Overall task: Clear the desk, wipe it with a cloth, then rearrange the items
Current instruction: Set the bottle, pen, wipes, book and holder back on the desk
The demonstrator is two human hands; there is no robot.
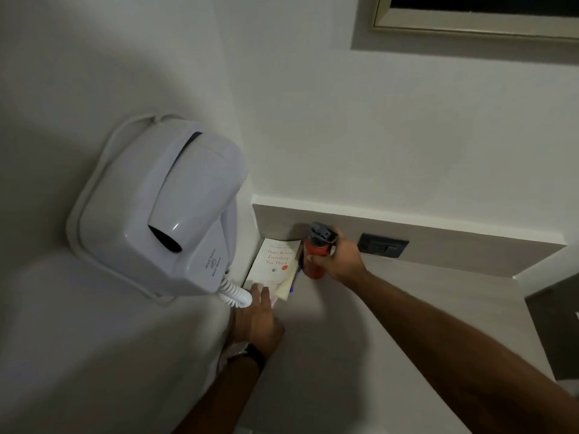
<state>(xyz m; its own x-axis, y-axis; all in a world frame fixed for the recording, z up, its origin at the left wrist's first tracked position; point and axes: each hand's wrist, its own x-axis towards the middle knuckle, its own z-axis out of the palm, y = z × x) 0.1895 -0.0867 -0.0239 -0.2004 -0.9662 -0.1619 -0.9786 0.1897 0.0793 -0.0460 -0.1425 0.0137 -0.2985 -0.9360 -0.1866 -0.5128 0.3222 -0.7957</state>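
A white book [275,261] with red title lettering lies flat in the far left corner of the grey desk [360,324], on top of other papers. A blue pen [299,270] lies along its right edge. My left hand [257,314] rests palm down on the near end of the book stack, fingers flat. Just right of the book stands a red bottle [315,258] with a grey lid, upright on the desk. My right hand [340,258] is wrapped around the bottle from its right side.
A white wall-mounted hair dryer [169,211] with a coiled cord [235,294] juts out on the left wall above the book. A dark socket panel [382,244] sits on the desk's back upstand. A dark object [557,333] lies at the right edge.
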